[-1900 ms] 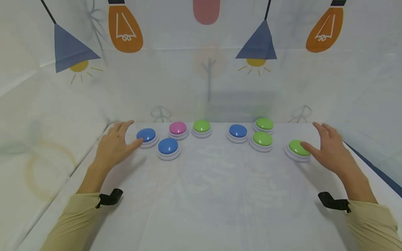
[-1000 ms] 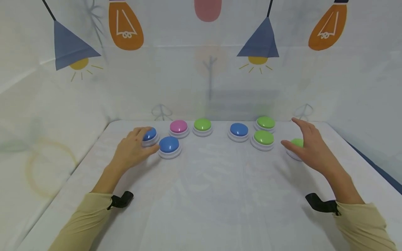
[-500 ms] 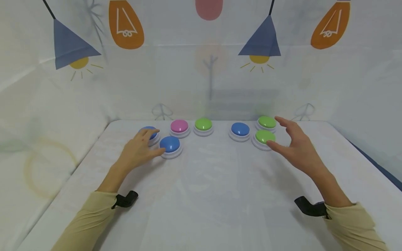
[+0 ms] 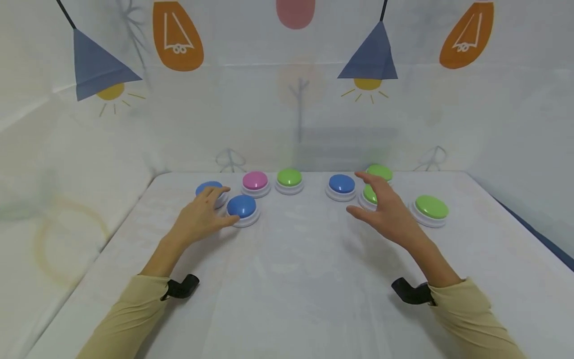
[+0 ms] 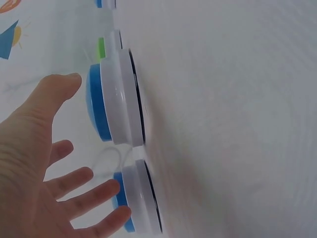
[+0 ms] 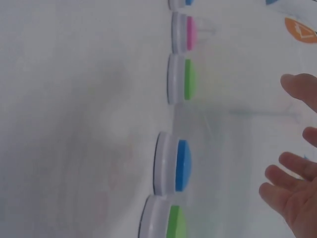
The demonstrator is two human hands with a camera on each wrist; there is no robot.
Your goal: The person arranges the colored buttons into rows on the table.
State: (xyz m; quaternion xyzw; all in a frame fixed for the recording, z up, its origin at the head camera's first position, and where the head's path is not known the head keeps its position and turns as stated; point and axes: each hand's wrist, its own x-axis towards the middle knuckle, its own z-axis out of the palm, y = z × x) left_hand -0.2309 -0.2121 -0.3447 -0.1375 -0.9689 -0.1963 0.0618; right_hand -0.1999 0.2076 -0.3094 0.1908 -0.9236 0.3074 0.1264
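Observation:
My left hand [image 4: 197,219] hovers with spread fingers over two blue push buttons on white bases. The nearer blue button [image 5: 98,101] lies by the thumb; the farther blue button [image 4: 208,186] is partly hidden behind the fingers. In the left wrist view there is a gap between the thumb and the nearer button. My right hand [image 4: 390,214], fingers apart, is in the air above the right-hand group. It partly covers two green buttons, the nearer green button [image 4: 369,194] and the back green button [image 4: 380,172]. Just left of its fingers sits another blue button [image 6: 183,165].
A pink button [image 4: 255,180] and a green button [image 4: 289,177] stand along the back of the white table [image 4: 287,279]. One more green button [image 4: 431,206] is at the right. Behind rises a white sheet [image 4: 251,114] printed with lamps and bulbs.
My right hand has moved left from the far-right green button, past the green pair, toward the blue one. My left hand has shifted right to the two blue buttons and then nearly stayed put.

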